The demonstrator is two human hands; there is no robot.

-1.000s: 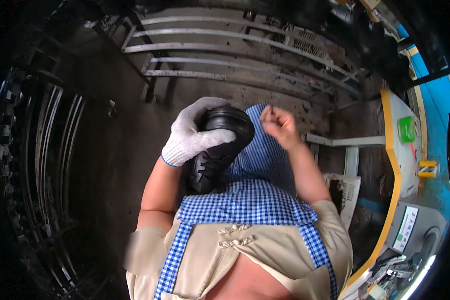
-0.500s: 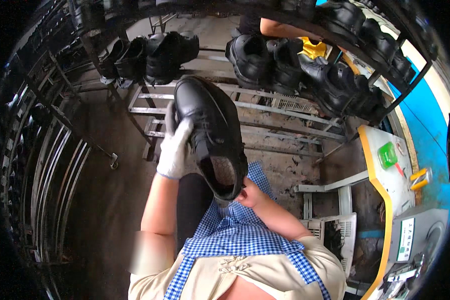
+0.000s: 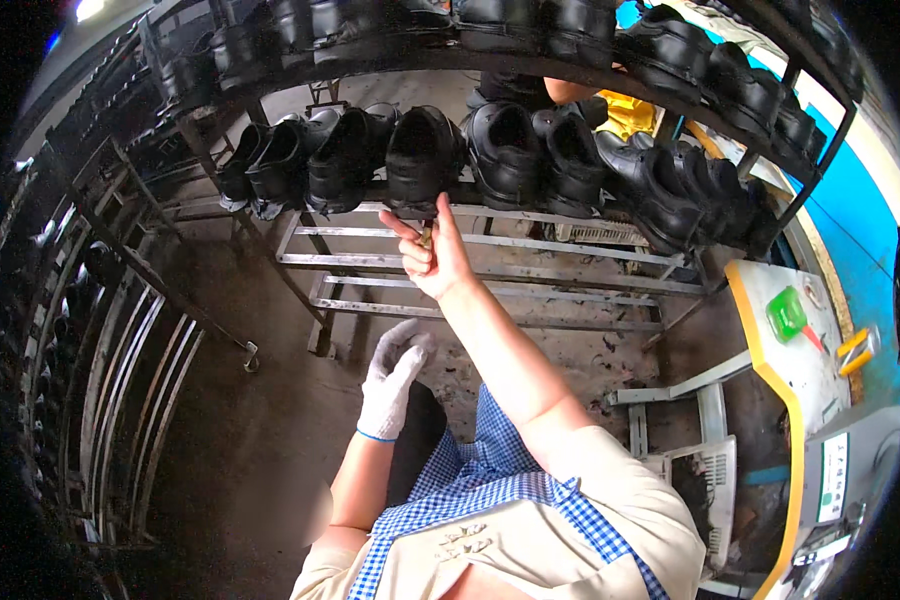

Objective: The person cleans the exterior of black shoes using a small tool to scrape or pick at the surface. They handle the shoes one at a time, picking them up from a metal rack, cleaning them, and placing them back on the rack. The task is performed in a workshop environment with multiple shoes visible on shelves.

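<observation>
My right hand (image 3: pixel 436 252) is bare and stretched forward to the shoe rack. Its thumb and forefinger are spread at the heel of a black leather shoe (image 3: pixel 422 165) standing on the middle shelf. The other fingers curl round a small brass-coloured piece (image 3: pixel 425 240), whose kind I cannot make out. My left hand (image 3: pixel 394 375), in a white glove, is in front of my body. Its fingers are bent with a gap to the thumb, and I see nothing between them.
Several black shoes (image 3: pixel 510 150) line the middle shelf, and more stand on the upper shelf (image 3: pixel 370 68). Bare metal rails (image 3: pixel 370 262) run below. At the right are a yellow-edged table (image 3: pixel 760 310) with a green container (image 3: pixel 786 315), and a white crate (image 3: pixel 718 480). Another person's arm (image 3: pixel 568 90) shows behind the rack.
The shoe I held in both hands now stands on the middle shelf, in the former gap. My right hand has moved forward to its heel; my gloved left hand has let go and drawn back.
</observation>
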